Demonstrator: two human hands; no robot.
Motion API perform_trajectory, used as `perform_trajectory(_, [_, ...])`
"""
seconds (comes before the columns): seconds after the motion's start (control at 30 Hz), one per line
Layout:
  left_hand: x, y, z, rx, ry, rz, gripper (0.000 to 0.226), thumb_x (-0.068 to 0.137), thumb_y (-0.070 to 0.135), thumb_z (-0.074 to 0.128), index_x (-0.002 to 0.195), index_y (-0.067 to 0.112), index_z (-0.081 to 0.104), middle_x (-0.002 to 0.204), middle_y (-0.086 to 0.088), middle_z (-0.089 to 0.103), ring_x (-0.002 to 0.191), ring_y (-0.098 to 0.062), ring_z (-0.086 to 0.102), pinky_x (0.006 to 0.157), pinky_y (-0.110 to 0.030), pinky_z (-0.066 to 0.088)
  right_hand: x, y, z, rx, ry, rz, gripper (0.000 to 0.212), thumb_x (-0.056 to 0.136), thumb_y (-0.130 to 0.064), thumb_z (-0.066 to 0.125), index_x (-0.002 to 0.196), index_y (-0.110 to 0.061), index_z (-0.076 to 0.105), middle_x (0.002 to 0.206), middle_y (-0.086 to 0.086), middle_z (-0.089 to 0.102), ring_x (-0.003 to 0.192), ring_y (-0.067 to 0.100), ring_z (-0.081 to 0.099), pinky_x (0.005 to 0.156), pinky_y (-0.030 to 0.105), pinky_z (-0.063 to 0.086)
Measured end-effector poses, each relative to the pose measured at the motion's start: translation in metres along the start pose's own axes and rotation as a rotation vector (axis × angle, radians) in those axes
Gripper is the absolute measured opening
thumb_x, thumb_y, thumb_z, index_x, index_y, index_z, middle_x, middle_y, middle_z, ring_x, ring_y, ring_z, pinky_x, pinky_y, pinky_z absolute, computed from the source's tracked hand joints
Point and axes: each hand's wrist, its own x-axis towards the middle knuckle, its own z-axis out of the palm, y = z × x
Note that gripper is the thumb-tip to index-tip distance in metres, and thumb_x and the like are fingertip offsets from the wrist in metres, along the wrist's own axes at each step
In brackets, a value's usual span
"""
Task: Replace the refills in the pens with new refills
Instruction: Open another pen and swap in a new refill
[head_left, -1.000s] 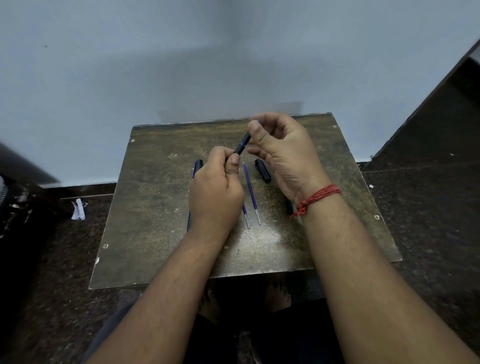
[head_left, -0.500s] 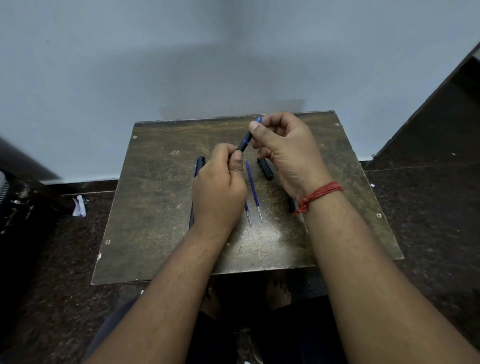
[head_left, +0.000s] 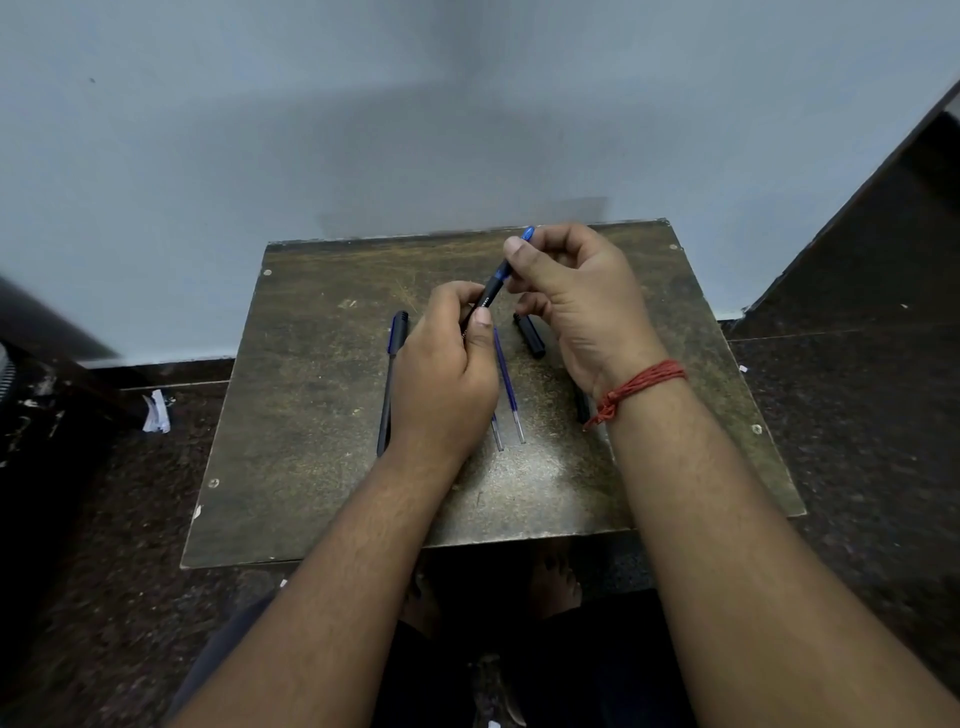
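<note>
Pinched between thumb and curled fingers (head_left: 519, 248) of the right hand (head_left: 576, 306): the blue front end of a pen (head_left: 492, 288), its tip poking out just past the knuckles toward the wall. Gripped lower down by the left hand (head_left: 447, 379), thumb lying along the black barrel, other fingers wrapped round it from behind. Held slanted above the tabletop (head_left: 311, 415), blue end up and away, black end down and hidden inside the left fist. Both hands clenched on the same pen, close together, nearly touching (no gap in the pen visible between them, so whether the two parts are separated cannot be told).

Directly beneath the hands, flat on the tabletop: two thin refills (head_left: 511, 395), side by side and close, blue along most of their length with clear near ends pointing toward the person; far end of the left one covered by the left hand. Just right of them, under the right palm, a short black cap (head_left: 530, 335), lying slantwise. Farther left, well clear of the refills, a second pen (head_left: 392, 374), capped, long and dark, lying lengthwise. Near the right wrist, a dark piece (head_left: 582, 405) mostly hidden by the arm; a red thread band (head_left: 639, 387) tied round that wrist.
</note>
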Motion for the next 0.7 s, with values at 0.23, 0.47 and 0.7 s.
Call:
perform_trajectory(0.23, [-0.0001,0.0017,-0.0001,0.005,0.008,0.001,0.022,0.100,0.024,0.045,0.114,0.014,0.059,0.082,0.015,0.059,0.078,-0.010,0.058,0.067,-0.038,0.048,-0.0012,-0.0053,0.0001,0.093,-0.031,0.063,0.017,0.094,0.002,0.055,0.101,-0.006,0.068,0.094,0.011,0.073,0.085,0.020,0.068,0.068,0.028,0.054])
perform_trajectory(0.47, [0.0001,0.0010,-0.0004,0.014,0.001,-0.009,0.024,0.099,0.025,0.044,0.114,0.014,0.059,0.081,0.017,0.058,0.076,-0.008,0.056,0.065,-0.031,0.042,-0.0006,-0.0013,0.0014,-0.005,0.021,0.027,0.006,0.090,-0.010,0.070,0.092,-0.010,0.065,0.083,0.005,0.069,0.079,0.020,0.067,0.069,0.031,0.055])
perform_trajectory(0.7, [-0.0006,0.0013,-0.0006,0.008,0.000,-0.008,0.024,0.100,0.023,0.045,0.116,0.013,0.060,0.085,0.007,0.065,0.078,-0.013,0.061,0.068,-0.041,0.050,0.0008,-0.0064,-0.0035,0.118,0.079,0.028,0.012,0.095,-0.002,0.059,0.102,-0.006,0.069,0.093,0.008,0.071,0.082,0.017,0.069,0.074,0.031,0.057])
